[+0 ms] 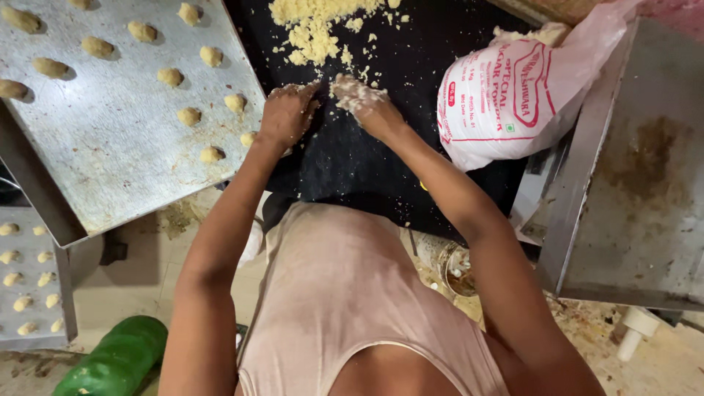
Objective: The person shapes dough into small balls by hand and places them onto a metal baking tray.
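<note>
Basically both hands, left hand and right hand, fingers curled, pinch crumbly yellow dough on the black table, heaped just beyond them. Grey metal tray of shaped lumps sits left, within reach; white plastic sack right.

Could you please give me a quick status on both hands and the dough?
Left hand and right hand both on the black worktop, crumb-coated, beside the crumbly dough pile. Grip unclear. Tray of shaped pieces left, powder bag right.
</note>
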